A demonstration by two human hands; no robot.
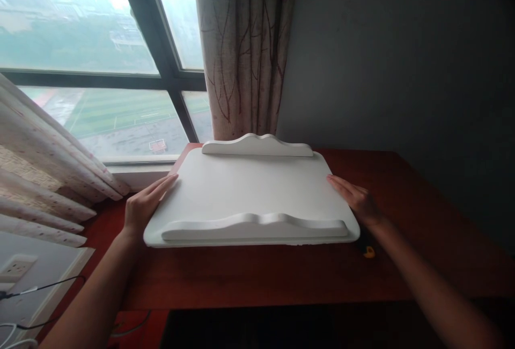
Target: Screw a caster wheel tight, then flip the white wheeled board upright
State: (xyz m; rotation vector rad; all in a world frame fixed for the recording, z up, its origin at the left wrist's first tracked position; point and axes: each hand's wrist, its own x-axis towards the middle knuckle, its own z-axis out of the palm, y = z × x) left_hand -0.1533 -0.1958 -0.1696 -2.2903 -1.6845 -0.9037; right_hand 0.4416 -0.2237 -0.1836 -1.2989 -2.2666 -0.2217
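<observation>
A white board (249, 188) with rounded corners is held level over the reddish-brown desk. Two wavy-topped white rails stand on it, one along the far edge (257, 146) and one along the near edge (257, 227). My left hand (147, 201) grips the board's left side, fingers pointing forward along the edge. At the opposite side my right hand (356, 198) grips the right edge in the same way. My thumbs and whatever lies under the board are hidden.
The desk (257, 279) stretches beneath and to the right. A small yellow-and-black object (369, 252) lies near the board's right front corner. Windows and curtains (245, 48) stand behind and left. A wall socket (18, 268) with cables is at lower left.
</observation>
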